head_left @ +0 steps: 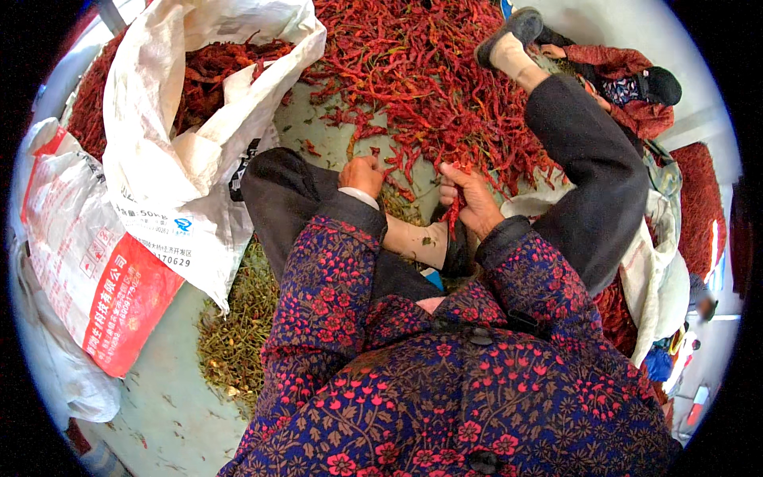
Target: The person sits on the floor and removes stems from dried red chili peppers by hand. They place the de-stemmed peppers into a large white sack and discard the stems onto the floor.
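Observation:
My left hand (pixel 362 176) is closed, fingers curled down near my bent leg, at the lower edge of a big pile of dried red chillies (pixel 413 71); what it holds, if anything, is hidden or too small to make out. To its right, my right hand (pixel 469 199) grips red chillies (pixel 454 213), thumb on top, just above my shoe and bare ankle. The two hands are apart. Plant stalks and dry bits (pixel 230 350) lie in a greenish-brown heap left of my legs.
An open white woven sack (pixel 135 151) of chillies stands at left, beside a red-and-white sack (pixel 87 262). Another white sack (pixel 660 286) holds chillies at right, near a red heap (pixel 699 207). A co-worker (pixel 628 95) in red sleeves and dark cap sits upper right.

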Motion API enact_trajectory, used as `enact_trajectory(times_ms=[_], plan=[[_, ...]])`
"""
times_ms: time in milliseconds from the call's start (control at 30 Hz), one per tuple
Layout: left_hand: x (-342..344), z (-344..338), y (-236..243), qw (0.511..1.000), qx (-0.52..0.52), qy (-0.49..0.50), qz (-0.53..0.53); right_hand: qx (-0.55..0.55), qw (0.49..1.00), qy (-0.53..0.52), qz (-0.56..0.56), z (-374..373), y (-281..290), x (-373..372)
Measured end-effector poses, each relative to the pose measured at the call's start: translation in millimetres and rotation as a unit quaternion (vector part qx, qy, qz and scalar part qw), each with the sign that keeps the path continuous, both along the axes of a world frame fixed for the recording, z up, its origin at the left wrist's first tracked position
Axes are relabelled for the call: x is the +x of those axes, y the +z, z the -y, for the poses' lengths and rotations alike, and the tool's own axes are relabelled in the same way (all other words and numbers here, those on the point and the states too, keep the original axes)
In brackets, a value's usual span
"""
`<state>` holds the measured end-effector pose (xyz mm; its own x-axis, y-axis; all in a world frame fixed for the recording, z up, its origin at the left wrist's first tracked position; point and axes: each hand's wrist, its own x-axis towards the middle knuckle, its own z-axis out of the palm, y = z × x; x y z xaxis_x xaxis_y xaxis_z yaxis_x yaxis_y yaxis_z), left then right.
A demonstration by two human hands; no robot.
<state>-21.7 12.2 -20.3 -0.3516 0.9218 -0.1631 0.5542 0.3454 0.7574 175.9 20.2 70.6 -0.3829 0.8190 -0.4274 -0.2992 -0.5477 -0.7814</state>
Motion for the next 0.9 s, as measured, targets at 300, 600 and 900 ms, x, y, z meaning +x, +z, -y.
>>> enact_trajectory(times_ms=[300,600,900], plan=[[4,0,0,0.999,0.017,0.037,-0.025,-0.1,0.994,-0.039,0.023,-13,-45,12],[12,-16,5,0.987,-0.083,-0.032,-0.136,-0.072,0.994,-0.014,-0.077,-49,-71,39],[2,-10,10,0.967,-0.012,-0.107,-0.231,-0.083,0.976,0.048,-0.196,-74,-75,23]])
